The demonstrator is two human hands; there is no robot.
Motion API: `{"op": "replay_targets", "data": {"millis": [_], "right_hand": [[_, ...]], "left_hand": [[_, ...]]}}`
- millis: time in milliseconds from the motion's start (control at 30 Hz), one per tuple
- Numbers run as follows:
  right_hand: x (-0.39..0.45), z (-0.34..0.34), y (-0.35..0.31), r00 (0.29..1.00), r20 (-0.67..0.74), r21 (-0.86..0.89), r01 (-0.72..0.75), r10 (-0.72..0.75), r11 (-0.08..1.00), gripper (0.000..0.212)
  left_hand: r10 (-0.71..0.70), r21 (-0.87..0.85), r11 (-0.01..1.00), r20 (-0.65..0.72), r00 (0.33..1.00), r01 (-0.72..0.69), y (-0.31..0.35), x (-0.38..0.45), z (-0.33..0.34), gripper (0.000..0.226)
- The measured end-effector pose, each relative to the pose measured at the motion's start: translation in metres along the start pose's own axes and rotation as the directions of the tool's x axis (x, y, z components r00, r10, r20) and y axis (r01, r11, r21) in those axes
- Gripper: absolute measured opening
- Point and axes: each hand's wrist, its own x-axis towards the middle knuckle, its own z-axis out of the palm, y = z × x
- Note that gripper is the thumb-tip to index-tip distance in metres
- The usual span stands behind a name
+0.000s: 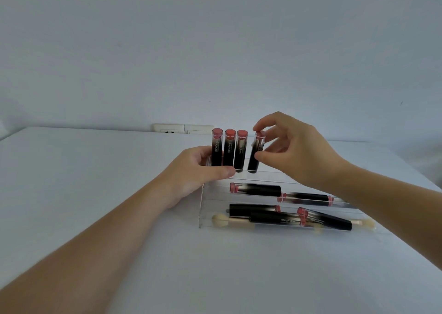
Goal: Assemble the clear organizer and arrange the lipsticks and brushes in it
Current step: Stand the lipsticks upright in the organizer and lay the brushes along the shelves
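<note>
Head view: a person works at a white table [95,182], both bare forearms reaching in toward a clear organizer [202,208] that sits near the table's far edge, just below a wall socket [183,129].

The right hand [296,151] pinches a fourth lipstick [256,152] between thumb and forefinger, the forefinger tip on its pink cap and the thumb against the dark barrel lower down. The remaining fingers are loosely curled behind. That lipstick tilts slightly, its base resting at the organizer's back tier, just beside the upright row.

The left hand [198,170] grips the organizer's back left corner, thumb laid along the front of the tier and fingers curled around behind the row of three upright lipsticks [229,150]. Those three stand side by side, touching or nearly so, pink tops up; whether the fingers touch the leftmost tube itself cannot be told.

On the lower tiers lie more lipsticks on their sides: one on the middle step [257,189], another to its right [308,198], and several in the front trough [275,218]. Among them rests a double-ended brush [221,220], its pale tip showing at the left end of the trough, and a second pale brush tip [367,224] shows at the right end.
</note>
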Motion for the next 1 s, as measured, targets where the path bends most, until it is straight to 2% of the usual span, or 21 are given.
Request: {"op": "replay_targets", "data": {"millis": [333, 1000], "right_hand": [[0.0049, 0.0102, 0.0028, 0.999, 0.009, -0.007, 0.04, -0.04, 0.999, 0.061], [0.0039, 0.0093, 0.0034, 0.999, 0.04, -0.015, 0.029, -0.028, 0.999, 0.065]], "left_hand": [[0.013, 0.021, 1.0, -0.002, 1.0, -0.013, -0.0006, 0.0008, -0.0001, 0.044], [0.006, 0.037, 0.999, -0.008, 1.0, -0.006, 0.0004, 0.0007, 0.0, 0.045]]}}
